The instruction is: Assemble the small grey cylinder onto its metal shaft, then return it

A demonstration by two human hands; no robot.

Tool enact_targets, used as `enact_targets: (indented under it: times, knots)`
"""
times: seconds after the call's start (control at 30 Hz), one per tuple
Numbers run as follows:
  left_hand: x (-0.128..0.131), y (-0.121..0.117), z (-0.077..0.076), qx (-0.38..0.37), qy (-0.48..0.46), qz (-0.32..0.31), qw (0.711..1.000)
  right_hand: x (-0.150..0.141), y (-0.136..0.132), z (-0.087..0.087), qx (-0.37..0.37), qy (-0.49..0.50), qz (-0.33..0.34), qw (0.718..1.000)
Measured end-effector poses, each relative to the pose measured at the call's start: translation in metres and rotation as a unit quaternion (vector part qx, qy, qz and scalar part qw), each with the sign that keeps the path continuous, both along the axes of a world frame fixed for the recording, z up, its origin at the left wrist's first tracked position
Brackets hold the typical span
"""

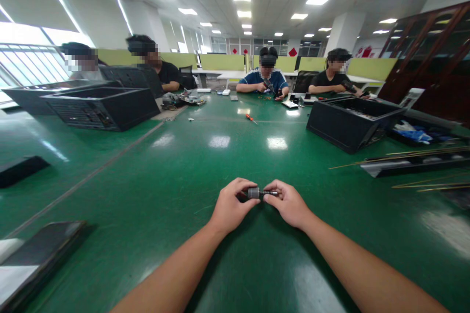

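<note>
In front of me, a small dark grey cylinder with a thin shaft (pixel 253 193) is held level above the green table. My left hand (pixel 232 205) is closed around the cylinder's thick body, thumb below and fingers above. At the other end, my right hand (pixel 288 203) pinches the thin shaft, whose silver tip shows past the fingertips. Both hands are close together. The cylinder's left end is partly hidden by my left fingers, and its exact kind is too small to make out.
An orange screwdriver (pixel 251 119) lies farther up the green table (pixel 191 166). Black computer cases stand at left (pixel 106 107) and right (pixel 348 122). Long thin rods (pixel 370 160) lie at right, a dark flat object (pixel 44 249) at near left. Several people sit across.
</note>
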State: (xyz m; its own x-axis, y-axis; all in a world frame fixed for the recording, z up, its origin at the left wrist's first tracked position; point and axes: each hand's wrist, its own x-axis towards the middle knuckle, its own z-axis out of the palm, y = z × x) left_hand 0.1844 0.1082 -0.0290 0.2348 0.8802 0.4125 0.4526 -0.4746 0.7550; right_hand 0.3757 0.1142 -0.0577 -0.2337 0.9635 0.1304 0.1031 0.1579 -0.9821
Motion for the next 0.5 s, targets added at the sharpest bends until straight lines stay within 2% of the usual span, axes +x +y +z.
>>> enact_targets:
  times: [0.5]
  knots:
    - [0.0007,0.0007,0.0014,0.011,0.005,0.013,1.000,-0.0010,-0.0013,0.0032,-0.007,0.022,-0.004,1.000]
